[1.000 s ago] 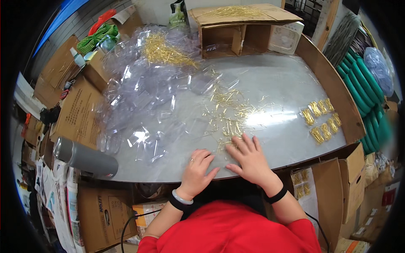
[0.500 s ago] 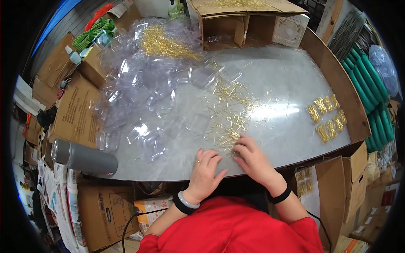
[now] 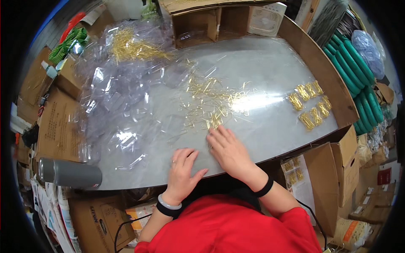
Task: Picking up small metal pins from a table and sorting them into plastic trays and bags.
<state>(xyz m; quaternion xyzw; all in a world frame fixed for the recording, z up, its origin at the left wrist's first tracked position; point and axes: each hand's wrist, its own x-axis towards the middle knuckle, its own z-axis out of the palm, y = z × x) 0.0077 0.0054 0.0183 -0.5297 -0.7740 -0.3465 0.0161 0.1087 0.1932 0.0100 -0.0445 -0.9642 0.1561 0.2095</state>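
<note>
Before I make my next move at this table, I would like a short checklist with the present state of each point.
1. Right hand at the loose gold wires: ok, fingertips at their near edge.
2. Left hand empty: cannot tell, nothing shows but its palm is hidden.
3. Loose wires in one neat pile: not ok, scattered.
4. Gold bundles apart from the loose wires: ok, on the right side.
5. Grey bottle away from both hands: ok, at the far left.

Dark lettering (image 3: 94,214) marks the left box (image 3: 61,133) and the lower carton (image 3: 85,234).
</note>
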